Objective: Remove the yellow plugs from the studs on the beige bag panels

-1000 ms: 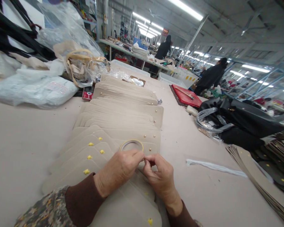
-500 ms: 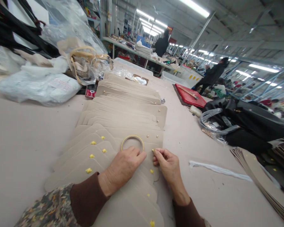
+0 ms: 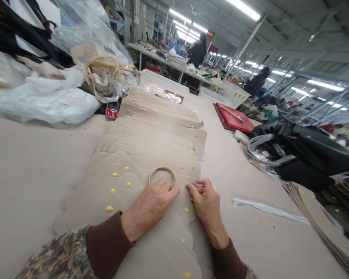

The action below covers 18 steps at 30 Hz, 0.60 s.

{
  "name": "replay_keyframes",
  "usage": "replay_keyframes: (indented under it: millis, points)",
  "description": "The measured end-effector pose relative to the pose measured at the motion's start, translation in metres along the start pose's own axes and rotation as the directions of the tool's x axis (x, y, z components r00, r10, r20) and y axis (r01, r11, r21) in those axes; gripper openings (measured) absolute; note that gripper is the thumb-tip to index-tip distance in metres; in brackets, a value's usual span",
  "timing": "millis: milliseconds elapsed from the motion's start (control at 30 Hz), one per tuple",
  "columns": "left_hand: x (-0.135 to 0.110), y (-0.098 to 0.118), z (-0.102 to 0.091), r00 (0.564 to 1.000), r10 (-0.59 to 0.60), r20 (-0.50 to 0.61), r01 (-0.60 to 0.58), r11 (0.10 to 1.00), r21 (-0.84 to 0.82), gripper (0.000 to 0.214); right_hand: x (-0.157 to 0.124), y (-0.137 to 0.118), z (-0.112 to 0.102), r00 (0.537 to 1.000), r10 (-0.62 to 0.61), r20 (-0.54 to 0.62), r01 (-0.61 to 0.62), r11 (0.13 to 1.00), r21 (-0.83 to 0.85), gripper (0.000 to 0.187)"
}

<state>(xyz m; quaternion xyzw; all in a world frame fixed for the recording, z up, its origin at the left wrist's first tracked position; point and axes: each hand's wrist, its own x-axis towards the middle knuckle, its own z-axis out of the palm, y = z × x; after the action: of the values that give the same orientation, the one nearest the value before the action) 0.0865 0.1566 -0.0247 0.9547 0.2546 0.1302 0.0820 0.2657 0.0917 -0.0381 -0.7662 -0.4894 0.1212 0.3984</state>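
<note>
A long row of overlapping beige leather panels [image 3: 151,147] runs away from me down the table, some with gold studs, the near ones with small yellow tabs [image 3: 108,209]. A roll of tape [image 3: 162,175] lies on the panels. My left hand [image 3: 151,205] rests on the panels, fingers curled against the roll's near edge. My right hand [image 3: 205,201] presses down on a panel just right of the roll, thumb and fingers pinched together at a stud spot; what they hold is too small to make out.
Plastic bags [image 3: 46,102] and beige straps [image 3: 104,73] are heaped at the left rear. A red tray [image 3: 234,118] and black bags [image 3: 305,151] lie to the right, with a white strip [image 3: 267,207] and stacked dark panels [image 3: 325,224]. Other people stand at far benches.
My hands have parted: the right one moved right from the left hand onto the panel beside the roll and lowered onto it. The left hand stayed by the roll.
</note>
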Motion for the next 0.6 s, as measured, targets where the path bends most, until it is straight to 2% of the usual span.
replay_keyframes:
  millis: [200, 367, 500, 600]
  points:
    - [-0.001, -0.001, 0.000, 1.000, 0.020, -0.013, -0.020, 1.000, -0.006, 0.011, -0.010, 0.005, 0.002, 0.981, -0.191, -0.014, 0.190, 0.980, -0.050, 0.018]
    - [-0.002, -0.001, 0.002, 0.998, 0.039, -0.049, -0.039, 0.999, 0.008, 0.013, -0.002, -0.005, 0.009, 0.978, -0.206, -0.022, 0.203, 0.973, -0.107, 0.022]
    - [-0.004, -0.001, -0.003, 0.994, 0.061, -0.090, -0.062, 0.998, -0.007, 0.013, 0.004, -0.010, 0.005, 0.976, -0.213, 0.045, 0.217, 0.968, -0.128, 0.019]
    - [-0.006, -0.004, -0.008, 0.980, 0.077, -0.185, -0.093, 0.992, -0.080, 0.015, 0.000, -0.007, -0.005, 0.974, -0.181, 0.135, 0.198, 0.973, -0.120, 0.016]
